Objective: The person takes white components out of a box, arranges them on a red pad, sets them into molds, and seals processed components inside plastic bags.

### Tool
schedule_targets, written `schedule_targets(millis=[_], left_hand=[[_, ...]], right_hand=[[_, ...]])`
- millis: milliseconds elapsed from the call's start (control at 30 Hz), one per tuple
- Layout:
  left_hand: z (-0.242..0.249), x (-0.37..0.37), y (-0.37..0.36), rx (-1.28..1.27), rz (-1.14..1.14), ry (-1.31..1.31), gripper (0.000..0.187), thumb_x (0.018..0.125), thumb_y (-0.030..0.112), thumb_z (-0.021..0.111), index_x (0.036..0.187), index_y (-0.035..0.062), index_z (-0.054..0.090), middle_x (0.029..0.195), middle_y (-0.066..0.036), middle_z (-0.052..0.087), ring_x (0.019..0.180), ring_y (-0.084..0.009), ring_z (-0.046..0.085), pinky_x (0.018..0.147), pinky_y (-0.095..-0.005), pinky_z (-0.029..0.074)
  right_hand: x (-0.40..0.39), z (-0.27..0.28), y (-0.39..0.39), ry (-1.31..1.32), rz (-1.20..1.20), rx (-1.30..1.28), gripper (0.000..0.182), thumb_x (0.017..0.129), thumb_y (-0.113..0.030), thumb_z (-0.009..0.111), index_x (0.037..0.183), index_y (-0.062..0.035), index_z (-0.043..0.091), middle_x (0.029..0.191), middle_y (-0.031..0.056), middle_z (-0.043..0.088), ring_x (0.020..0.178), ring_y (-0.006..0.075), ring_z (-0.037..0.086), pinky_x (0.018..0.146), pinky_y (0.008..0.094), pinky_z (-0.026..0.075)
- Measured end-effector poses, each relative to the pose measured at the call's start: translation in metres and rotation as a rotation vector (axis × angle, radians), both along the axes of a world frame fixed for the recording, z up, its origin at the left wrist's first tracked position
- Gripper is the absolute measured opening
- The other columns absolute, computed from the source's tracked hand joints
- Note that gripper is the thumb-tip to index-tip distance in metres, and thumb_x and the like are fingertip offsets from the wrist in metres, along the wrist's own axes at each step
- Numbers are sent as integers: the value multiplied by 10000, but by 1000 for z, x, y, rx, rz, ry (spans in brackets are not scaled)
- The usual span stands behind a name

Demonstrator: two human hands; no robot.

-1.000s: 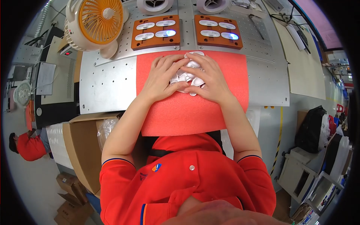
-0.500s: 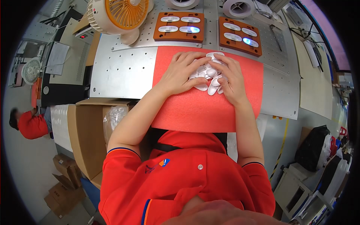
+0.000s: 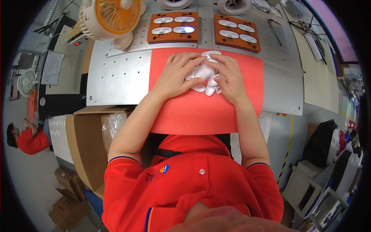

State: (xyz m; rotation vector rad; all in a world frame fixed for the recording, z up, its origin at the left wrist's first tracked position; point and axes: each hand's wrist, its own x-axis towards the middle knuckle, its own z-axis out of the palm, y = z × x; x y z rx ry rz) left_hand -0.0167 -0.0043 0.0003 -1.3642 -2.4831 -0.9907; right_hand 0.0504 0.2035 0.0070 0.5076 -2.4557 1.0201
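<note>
A loose pile of glossy white oval pieces lies on a red foam sheet in front of me. My left hand cups the pile from its left side, thumb and fingers apart and touching the pieces. From the right, my right hand curves over the same pile, its fingers also spread. Between my two hands one or more pieces are smeared by motion. Part of the pile is hidden under my fingers, and several pieces show along the near edge.
Beyond the sheet stand a left brown fixture and a right brown fixture, both bearing white ovals. A fan is at the back left. An open cardboard box sits left of my lap. A person in red is far left.
My view has shifted slightly, so the scene sits further left. The pieces between my hands have moved and blurred. The blue glow on the right fixture is gone.
</note>
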Motion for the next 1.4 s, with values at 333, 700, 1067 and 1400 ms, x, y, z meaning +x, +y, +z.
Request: schedule_targets(millis=[333,700,1067,1400], left_hand=[[5,-9,-16,238,-69,-283,425,879,222,602,1282,96,546,1281,-111,519,1222,-294,454,1041,-411,333],[38,-140,-44,-404,89,156,193,839,104,627,1018,67,690,1035,-105,627,851,-280,634,757,-354,510],[71,-198,-10,-721,17,92,225,735,89,667,957,63,642,936,-106,633,785,-246,635,689,-333,504],[73,-183,53,-721,5,78,305,685,112,692,974,85,601,852,-143,648,806,-331,630,680,-401,489]], right_hand=[[2,12,15,-5,59,-39,289,932,-257,538,1093,-57,670,1153,102,622,1096,297,533,966,394,402],[-99,40,65,29,-165,561,114,865,-144,604,910,-83,689,1048,42,644,929,258,628,800,388,506],[-158,59,72,-206,-121,745,147,766,-121,648,912,-114,654,996,77,628,958,307,622,811,416,499],[-155,54,127,-418,-190,691,217,709,-19,669,917,-75,641,974,113,638,942,313,615,792,399,493]])
